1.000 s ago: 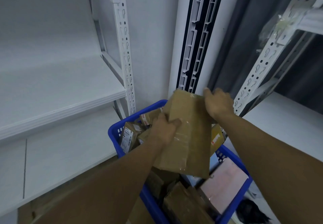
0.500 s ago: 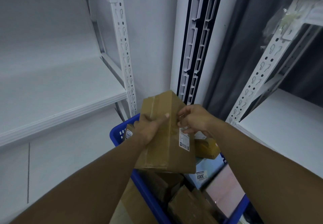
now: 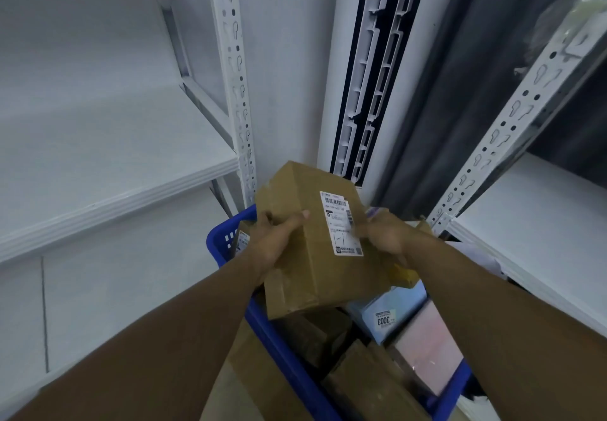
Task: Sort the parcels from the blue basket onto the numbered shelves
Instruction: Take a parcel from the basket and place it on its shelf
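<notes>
A brown cardboard parcel with a white shipping label on its upper face is held above the blue basket. My left hand grips its left side, thumb lying across the top. My right hand holds its right edge beside the label. The basket below holds several more parcels: brown boxes, a light blue packet with a tag reading 3003, and a pink packet.
A white shelf and a lower shelf board stand at the left behind a perforated upright. Another white shelf stands at the right. A white unit with dark vents and a dark curtain fill the corner behind the basket.
The parcel has been turned in both hands so its white label now faces up. My right hand shifted from the label's edge to the parcel's right side.
</notes>
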